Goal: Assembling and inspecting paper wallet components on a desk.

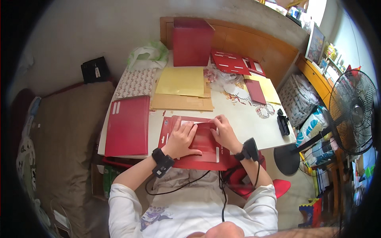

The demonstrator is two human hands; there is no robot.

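A red printed card sheet point(204, 139) with white cut-out patches lies in front of me at the table's near edge. My left hand point(182, 139) rests flat on its left part, fingers stretched forward and thumb out to the side. At the sheet's upper right, my right hand point(224, 134) has bent fingers, with thumb and index finger closed on a card edge near a white strip. The fingertips partly hide that edge. Each wrist wears a black strapped device with a cable.
A stack of red cards point(126, 127) lies left on the white table point(254, 131). Beyond are yellow sheets point(180, 81), a brown cardboard piece point(182, 102), a tall red box point(192, 43) and paper scraps. A black device point(283, 123) sits right, near a standing fan point(353, 113).
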